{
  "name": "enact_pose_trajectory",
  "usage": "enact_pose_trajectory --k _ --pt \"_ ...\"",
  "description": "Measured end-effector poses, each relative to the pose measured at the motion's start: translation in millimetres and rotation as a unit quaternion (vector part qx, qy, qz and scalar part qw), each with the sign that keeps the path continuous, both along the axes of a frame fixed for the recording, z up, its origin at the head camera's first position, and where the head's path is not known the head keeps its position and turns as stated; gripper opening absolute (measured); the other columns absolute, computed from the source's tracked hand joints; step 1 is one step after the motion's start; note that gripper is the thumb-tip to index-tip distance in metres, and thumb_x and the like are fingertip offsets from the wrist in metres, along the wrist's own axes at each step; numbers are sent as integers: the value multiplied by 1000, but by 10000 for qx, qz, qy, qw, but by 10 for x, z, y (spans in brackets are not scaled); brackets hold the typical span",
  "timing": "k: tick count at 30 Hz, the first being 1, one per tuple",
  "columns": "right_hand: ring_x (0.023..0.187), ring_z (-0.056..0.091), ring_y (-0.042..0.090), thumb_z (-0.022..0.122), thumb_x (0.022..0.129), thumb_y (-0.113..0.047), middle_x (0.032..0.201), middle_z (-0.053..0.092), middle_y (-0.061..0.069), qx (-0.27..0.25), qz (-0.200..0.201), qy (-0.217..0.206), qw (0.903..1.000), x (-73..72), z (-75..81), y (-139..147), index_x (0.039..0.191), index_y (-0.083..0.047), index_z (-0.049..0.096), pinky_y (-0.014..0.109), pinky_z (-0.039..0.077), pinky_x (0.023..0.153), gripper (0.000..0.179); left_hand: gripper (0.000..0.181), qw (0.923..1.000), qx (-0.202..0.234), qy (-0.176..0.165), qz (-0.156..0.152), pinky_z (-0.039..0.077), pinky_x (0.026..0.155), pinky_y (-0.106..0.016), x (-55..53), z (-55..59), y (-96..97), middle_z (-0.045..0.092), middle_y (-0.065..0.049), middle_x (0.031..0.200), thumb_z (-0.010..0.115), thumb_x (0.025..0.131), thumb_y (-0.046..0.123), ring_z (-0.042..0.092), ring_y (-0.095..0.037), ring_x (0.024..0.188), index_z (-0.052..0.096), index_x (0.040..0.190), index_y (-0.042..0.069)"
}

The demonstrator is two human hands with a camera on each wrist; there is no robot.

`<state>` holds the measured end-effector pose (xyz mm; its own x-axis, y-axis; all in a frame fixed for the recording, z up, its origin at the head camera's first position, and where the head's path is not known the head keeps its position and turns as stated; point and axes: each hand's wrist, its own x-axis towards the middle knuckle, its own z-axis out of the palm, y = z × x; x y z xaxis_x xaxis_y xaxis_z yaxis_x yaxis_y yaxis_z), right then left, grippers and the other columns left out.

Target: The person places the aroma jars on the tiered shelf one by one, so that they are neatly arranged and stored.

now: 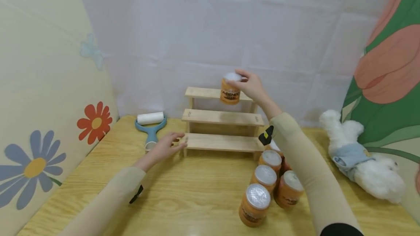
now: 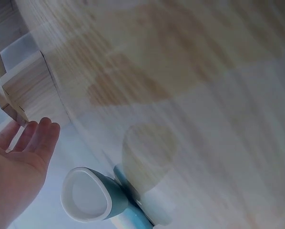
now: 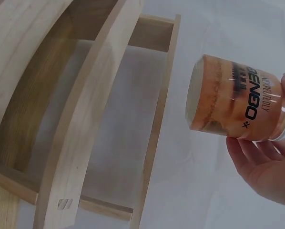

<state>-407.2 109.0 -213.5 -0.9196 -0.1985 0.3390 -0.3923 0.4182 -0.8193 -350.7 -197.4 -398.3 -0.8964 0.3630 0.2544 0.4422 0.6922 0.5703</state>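
My right hand point(image 1: 252, 85) grips an orange canister point(image 1: 230, 92) with dark lettering and a pale lid, holding it upright in front of the stand's top shelf. The right wrist view shows the canister point(image 3: 238, 98) apart from the wood, its lid end within my fingers. A three-tier wooden stand point(image 1: 223, 117) stands against the white backdrop. My left hand point(image 1: 165, 145) is at the left end of its lowest shelf point(image 1: 223, 142). In the left wrist view, the loosely bent fingers of the left hand point(image 2: 21, 171) touch that shelf's corner.
Several more orange canisters point(image 1: 254, 205) stand grouped at the stand's right front, under my right forearm. A blue lint roller point(image 1: 151, 128) lies left of the stand. At the right lies a white plush toy point(image 1: 361, 159) in blue clothing.
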Motion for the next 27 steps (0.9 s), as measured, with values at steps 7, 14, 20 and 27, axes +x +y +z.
enact_pose_trajectory --k 7,14,20,27 --pt "119 52 30 68 86 -13 143 42 16 -478 296 -179 9983 -134 -52 -63 145 -3 33 34 55 86 69 51 9999 23 -62 -113 49 94 -50 -3 -27 83 50 -25 127 57 95 27 53 -42 114 48 133 -5" --pt "126 47 32 68 87 -14 146 38 17 -693 335 -259 9967 -288 -143 -140 146 -2 30 36 50 96 71 52 9999 62 -113 -92 49 94 -50 18 -29 131 50 -24 128 58 94 28 53 -41 114 47 134 -3" --pt "129 44 26 66 89 -23 148 37 11 -569 295 -298 9975 -336 -194 -181 147 -9 30 38 44 103 70 53 9998 83 -176 -104 48 96 -49 51 -36 147 50 -23 129 58 94 28 53 -40 116 47 135 -3" --pt "117 52 27 62 92 -21 138 49 15 -633 328 -230 9972 -397 -200 -241 142 -6 35 35 48 95 60 53 9998 101 -140 -93 47 97 -49 53 -10 160 50 -22 130 58 94 29 53 -39 116 46 136 -2"
